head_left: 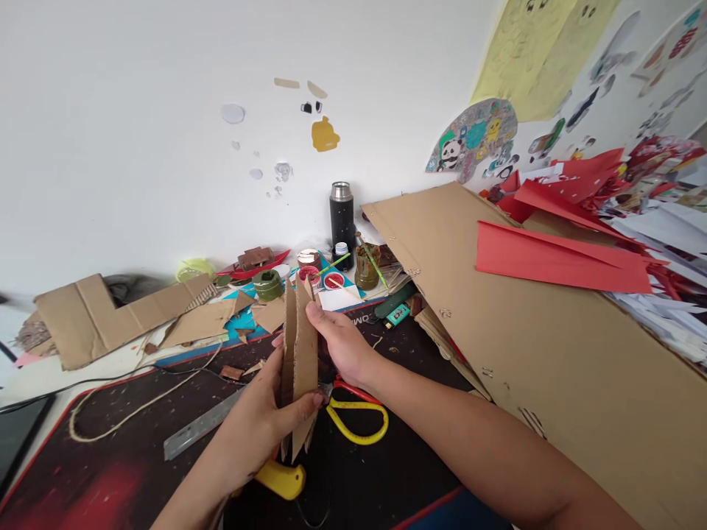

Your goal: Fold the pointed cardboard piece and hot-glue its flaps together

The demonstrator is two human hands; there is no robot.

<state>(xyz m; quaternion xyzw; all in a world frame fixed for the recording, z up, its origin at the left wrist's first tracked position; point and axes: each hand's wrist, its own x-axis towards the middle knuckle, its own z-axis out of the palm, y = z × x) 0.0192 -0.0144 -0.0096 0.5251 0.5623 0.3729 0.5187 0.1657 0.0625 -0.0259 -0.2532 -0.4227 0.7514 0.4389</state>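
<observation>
A craft corner, probably in a home, was shown by opened paint pots [334, 281], cardboard scraps [196, 324], scissors [364, 442], heaped red paper [552, 259] and a sticker-dotted wall [138, 147].

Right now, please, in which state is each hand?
Left hand: closed around the cut cardboard pieces, thumb across their lower part.
Right hand: holding the same pieces near the top with its thumb; other fingers mostly hidden.

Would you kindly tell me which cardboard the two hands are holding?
The narrow, pointed cardboard, held between the left hand and the right hand; the L-shaped piece at far left and the large sheet at right are in neither hand.
</observation>
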